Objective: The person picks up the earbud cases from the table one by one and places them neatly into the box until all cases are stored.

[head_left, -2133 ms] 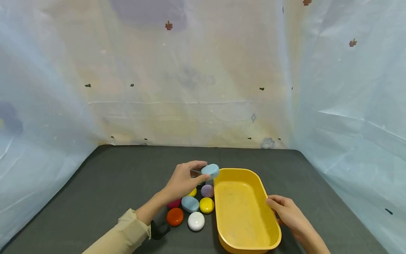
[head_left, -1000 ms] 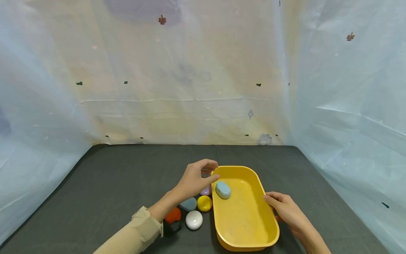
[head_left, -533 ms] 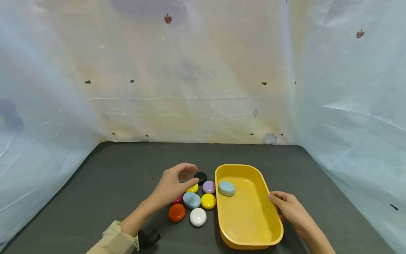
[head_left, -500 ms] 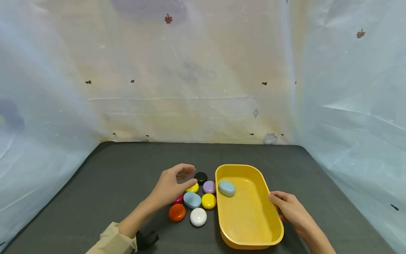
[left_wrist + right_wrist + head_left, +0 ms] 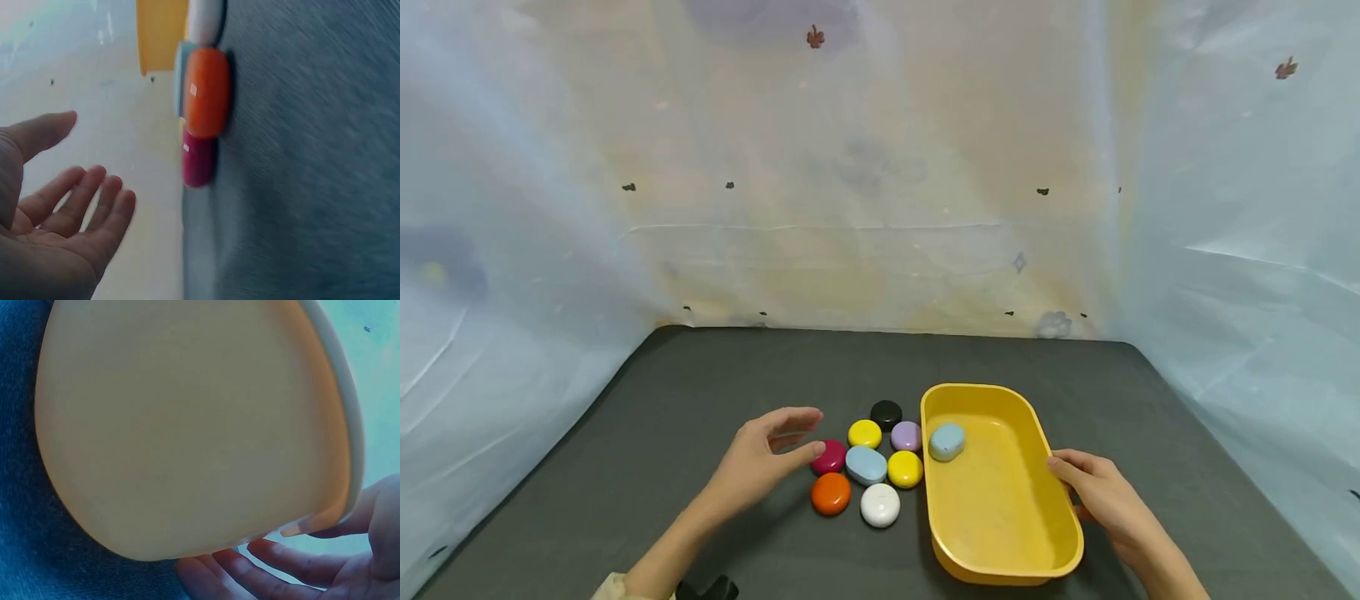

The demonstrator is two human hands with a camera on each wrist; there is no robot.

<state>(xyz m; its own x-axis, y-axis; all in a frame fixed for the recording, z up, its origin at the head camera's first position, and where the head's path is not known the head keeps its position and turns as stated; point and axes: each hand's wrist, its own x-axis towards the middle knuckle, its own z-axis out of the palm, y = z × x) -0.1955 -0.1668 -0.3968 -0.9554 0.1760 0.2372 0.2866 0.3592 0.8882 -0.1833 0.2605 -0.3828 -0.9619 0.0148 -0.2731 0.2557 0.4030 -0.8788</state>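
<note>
My left hand (image 5: 762, 457) is held just left of a cluster of glossy, rounded, pebble-like pieces, its fingers loosely bent and nothing in them. Its thumb tip overlaps the dark pink piece (image 5: 829, 457) in the head view; in the left wrist view that piece and the orange piece (image 5: 207, 92) stand apart from the fingers. At the right, my right hand (image 5: 1101, 492) grips the long side of a yellow plastic tub (image 5: 1000, 517), thumb at the rim and fingers against the wall below. Inside the tub, near its left wall, lies one light blue piece (image 5: 947, 442).
On the dark cloth-covered table (image 5: 760, 367) sit more pieces: black (image 5: 886, 415), purple (image 5: 906, 436), yellow (image 5: 865, 434), another yellow (image 5: 905, 470), light blue (image 5: 866, 465) and white (image 5: 880, 506). Pale plastic sheeting (image 5: 880, 167) hangs around the back and sides.
My left hand carried the light blue piece to the tub and let it go inside, then drew back left past the cluster. My right hand has kept its grip on the tub.
</note>
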